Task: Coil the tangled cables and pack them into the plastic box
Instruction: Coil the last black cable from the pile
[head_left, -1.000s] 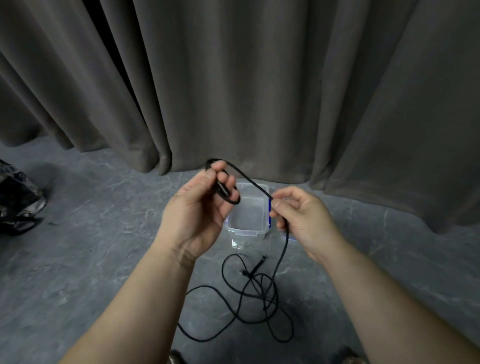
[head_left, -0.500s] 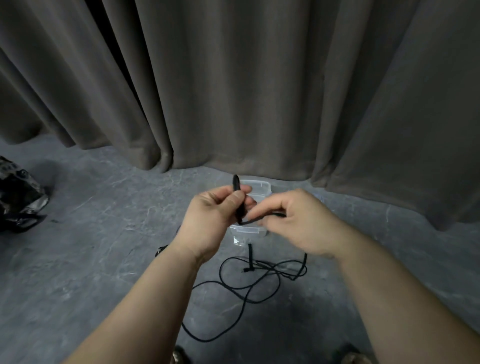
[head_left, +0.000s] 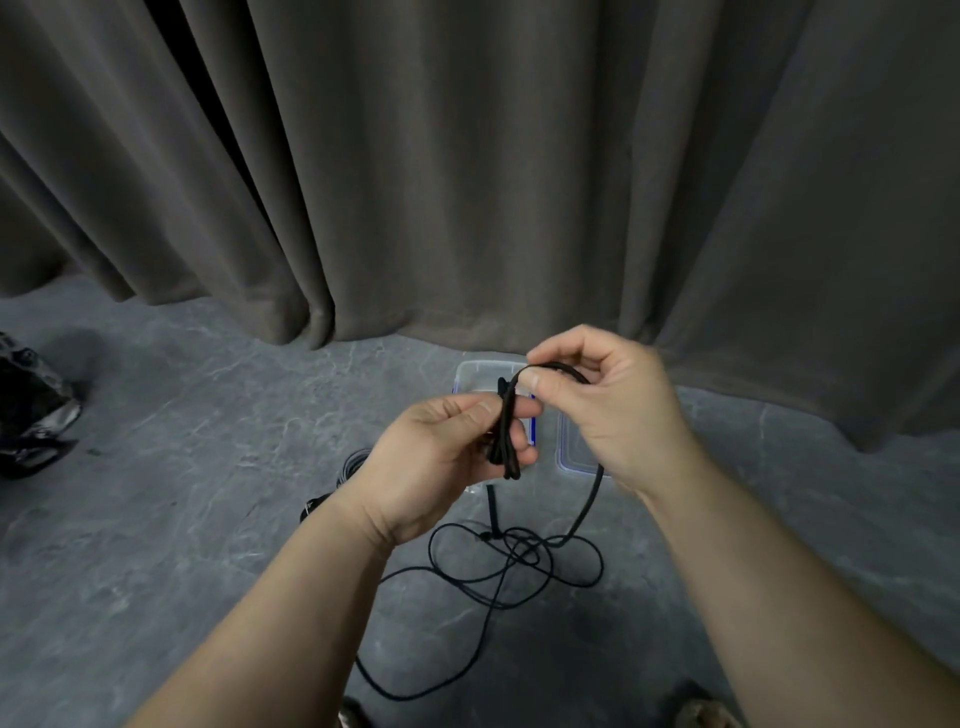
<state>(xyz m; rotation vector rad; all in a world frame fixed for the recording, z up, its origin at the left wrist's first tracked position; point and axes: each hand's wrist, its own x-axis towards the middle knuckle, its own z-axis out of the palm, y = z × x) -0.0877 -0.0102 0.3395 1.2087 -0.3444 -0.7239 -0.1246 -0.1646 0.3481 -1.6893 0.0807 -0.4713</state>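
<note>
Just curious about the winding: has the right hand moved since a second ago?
Yes. The right hand has risen, from level with the plastic box to its far rim, near the curtain hem, looping cable.

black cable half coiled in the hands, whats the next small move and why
Probably lay the loop the right hand pinches onto the bundle gripped by the left hand, since most of the black cable lies tangled on the floor and the plastic box holds none.

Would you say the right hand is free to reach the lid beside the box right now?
Probably not yet: the right hand pinches the black cable, feeding a loop to the coil in the left hand. The lid lies just below it, unobstructed.
</note>
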